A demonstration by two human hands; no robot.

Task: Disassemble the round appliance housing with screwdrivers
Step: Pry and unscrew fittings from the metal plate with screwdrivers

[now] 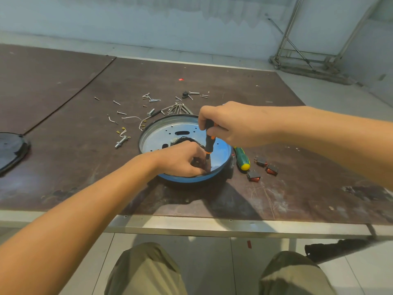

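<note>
Brown worktable (85, 158), round metal housing (157, 133) sits near its front edge with loose screws (153, 100) behind it. Right hand (229, 124) grips the black-orange screwdriver (209, 137) upright inside the housing. Left hand (180, 160) fingers curl, pinching something small at its tip; green screwdriver (242, 159) lies just right.

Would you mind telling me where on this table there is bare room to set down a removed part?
Free: the board between the black lid and the loose screws, and the near strip between the housing and the table edge. Crowded: hex keys behind the housing, green screwdriver and red switches on its right.
</note>
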